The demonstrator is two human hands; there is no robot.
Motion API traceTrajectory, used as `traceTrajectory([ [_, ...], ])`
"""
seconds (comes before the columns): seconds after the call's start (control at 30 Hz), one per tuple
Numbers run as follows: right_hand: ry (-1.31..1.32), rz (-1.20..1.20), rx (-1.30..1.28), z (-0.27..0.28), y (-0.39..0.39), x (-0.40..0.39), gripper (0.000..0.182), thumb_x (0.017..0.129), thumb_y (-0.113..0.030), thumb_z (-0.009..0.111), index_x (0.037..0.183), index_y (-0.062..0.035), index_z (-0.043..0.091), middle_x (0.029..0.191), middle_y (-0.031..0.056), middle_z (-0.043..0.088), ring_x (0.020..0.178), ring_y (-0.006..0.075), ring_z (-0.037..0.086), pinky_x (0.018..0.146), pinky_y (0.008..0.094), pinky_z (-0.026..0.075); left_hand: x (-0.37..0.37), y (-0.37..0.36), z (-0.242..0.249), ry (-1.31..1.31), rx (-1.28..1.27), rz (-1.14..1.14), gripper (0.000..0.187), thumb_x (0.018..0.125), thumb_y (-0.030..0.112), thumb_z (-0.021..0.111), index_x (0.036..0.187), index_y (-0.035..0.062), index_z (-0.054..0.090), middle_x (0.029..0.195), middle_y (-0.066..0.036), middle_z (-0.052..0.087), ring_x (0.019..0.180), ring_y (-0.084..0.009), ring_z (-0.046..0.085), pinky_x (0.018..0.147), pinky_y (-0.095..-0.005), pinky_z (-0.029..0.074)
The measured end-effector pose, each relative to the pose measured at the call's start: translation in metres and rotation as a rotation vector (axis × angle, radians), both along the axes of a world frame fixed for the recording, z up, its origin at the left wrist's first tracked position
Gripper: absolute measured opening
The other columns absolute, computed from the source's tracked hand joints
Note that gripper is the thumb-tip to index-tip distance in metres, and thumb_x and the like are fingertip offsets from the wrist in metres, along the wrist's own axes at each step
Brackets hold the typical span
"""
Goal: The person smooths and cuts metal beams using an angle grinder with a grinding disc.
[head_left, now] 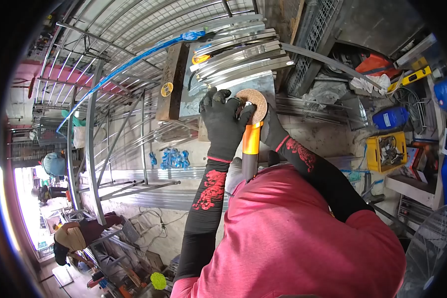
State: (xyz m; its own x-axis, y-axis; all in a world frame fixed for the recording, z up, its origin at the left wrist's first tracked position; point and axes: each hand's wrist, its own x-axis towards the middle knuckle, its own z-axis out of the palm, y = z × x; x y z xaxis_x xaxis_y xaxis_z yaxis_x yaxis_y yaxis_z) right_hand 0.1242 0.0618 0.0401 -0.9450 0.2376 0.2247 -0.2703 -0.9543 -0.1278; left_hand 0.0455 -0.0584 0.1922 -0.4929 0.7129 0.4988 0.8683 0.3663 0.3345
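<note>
An angle grinder [252, 141] with an orange body points away from me, its dark rear end against my shirt. A round brown abrasive disc [257, 98] sits on its head, face up. My black-gloved left hand [224, 119] is closed at the disc's hub, thumb and fingers around its centre. What the fingertips pinch there is too small to tell. My right hand [275, 130], also gloved, grips the grinder's head from the right side, its fingers mostly hidden behind the disc. Just beyond, shiny metal strips [243, 57] lie stacked on a metal work surface [186, 99].
A thick brown beam [173, 82] stands left of the strips. Metal frames and bars fill the left side. A yellow crate [386, 151] and a blue container [390, 118] are on the right. Another person [79, 236] bends over at the lower left. A fan [432, 253] stands lower right.
</note>
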Motion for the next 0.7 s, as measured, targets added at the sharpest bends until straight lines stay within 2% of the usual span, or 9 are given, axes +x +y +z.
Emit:
traceTrajectory([
  [0.03,0.0,0.001,0.0,-0.002,-0.001,0.0,0.048,0.115,-0.039,0.043,0.145,-0.0066,0.062,0.127,0.0116,0.075,0.109,0.0269,0.076,0.096,0.0466,0.065,0.0,0.0,0.0,0.0,0.0,0.001,0.036,0.088,0.047,0.082,0.102,0.0135,0.083,0.126,-0.018,0.071,0.138,-0.0454,0.051,0.117,-0.0598,0.035],
  [0.1,-0.291,-0.105,-0.052,-0.006,-0.004,0.001,0.049,0.115,-0.039,0.043,0.145,-0.0047,0.061,0.128,0.0106,0.075,0.108,0.0267,0.076,0.096,0.0467,0.065,-0.001,0.001,0.0,0.042,-0.009,-0.007,0.033,0.088,0.043,0.081,0.103,0.0138,0.084,0.127,-0.018,0.071,0.139,-0.0458,0.051,0.118,-0.0603,0.034],
  [0.2,-0.442,-0.173,-0.111,-0.001,-0.007,-0.003,0.048,0.115,-0.04,0.043,0.146,-0.0061,0.061,0.129,0.0106,0.074,0.111,0.028,0.075,0.096,0.0475,0.064,-0.003,0.0,0.006,0.138,-0.11,-0.056,0.029,0.089,0.039,0.08,0.105,0.0154,0.084,0.129,-0.018,0.07,0.14,-0.0453,0.05,0.118,-0.0595,0.035],
  [0.33,-0.281,-0.077,-0.025,-0.008,-0.003,0.006,0.049,0.115,-0.041,0.045,0.147,-0.0081,0.06,0.13,0.011,0.074,0.114,0.0291,0.074,0.097,0.0489,0.064,-0.012,-0.002,0.006,0.162,-0.07,-0.169,0.029,0.09,0.037,0.079,0.108,0.0154,0.084,0.132,-0.018,0.069,0.139,-0.0452,0.051,0.118,-0.0588,0.036],
  [0.5,-0.303,-0.033,-0.086,-0.001,-0.003,0.003,0.049,0.114,-0.044,0.046,0.147,-0.0094,0.06,0.132,0.0117,0.072,0.114,0.0296,0.074,0.096,0.0492,0.064,0.001,-0.001,0.009,0.009,0.0,0.026,0.032,0.086,0.036,0.082,0.111,0.0169,0.084,0.133,-0.017,0.068,0.138,-0.0464,0.051,0.117,-0.0583,0.037],
  [0.53,-0.302,-0.032,-0.084,-0.006,-0.001,0.001,0.049,0.114,-0.044,0.046,0.147,-0.0094,0.06,0.132,0.0117,0.072,0.114,0.0296,0.074,0.096,0.0492,0.064,0.0,-0.001,0.009,0.028,-0.076,0.023,0.034,0.086,0.038,0.082,0.113,0.017,0.083,0.135,-0.017,0.066,0.138,-0.0466,0.051,0.116,-0.0582,0.037],
  [0.6,-0.106,-0.019,-0.016,-0.016,0.001,-0.003,0.049,0.114,-0.043,0.045,0.146,-0.0084,0.06,0.133,0.0124,0.072,0.114,0.0291,0.074,0.097,0.0484,0.064,-0.002,-0.001,0.01,0.09,-0.112,-0.011,0.038,0.088,0.042,0.081,0.116,0.0162,0.082,0.136,-0.017,0.066,0.138,-0.0468,0.051,0.116,-0.0585,0.037],
  [0.67,-0.194,-0.044,-0.105,-0.012,-0.002,-0.003,0.049,0.115,-0.042,0.044,0.146,-0.0074,0.06,0.133,0.0126,0.072,0.113,0.0287,0.074,0.097,0.0481,0.064,-0.006,-0.001,0.013,0.153,-0.148,-0.049,0.042,0.09,0.046,0.08,0.12,0.0153,0.081,0.136,-0.018,0.065,0.137,-0.0469,0.051,0.116,-0.0588,0.037],
  [0.7,-0.285,-0.07,-0.193,-0.01,-0.003,-0.001,0.05,0.115,-0.041,0.043,0.146,-0.0065,0.059,0.132,0.0128,0.072,0.113,0.0284,0.074,0.097,0.0478,0.064,-0.009,-0.002,0.014,0.15,-0.149,-0.085,0.048,0.09,0.046,0.08,0.128,0.0161,0.077,0.138,-0.018,0.064,0.137,-0.0472,0.05,0.116,-0.0594,0.037],
])
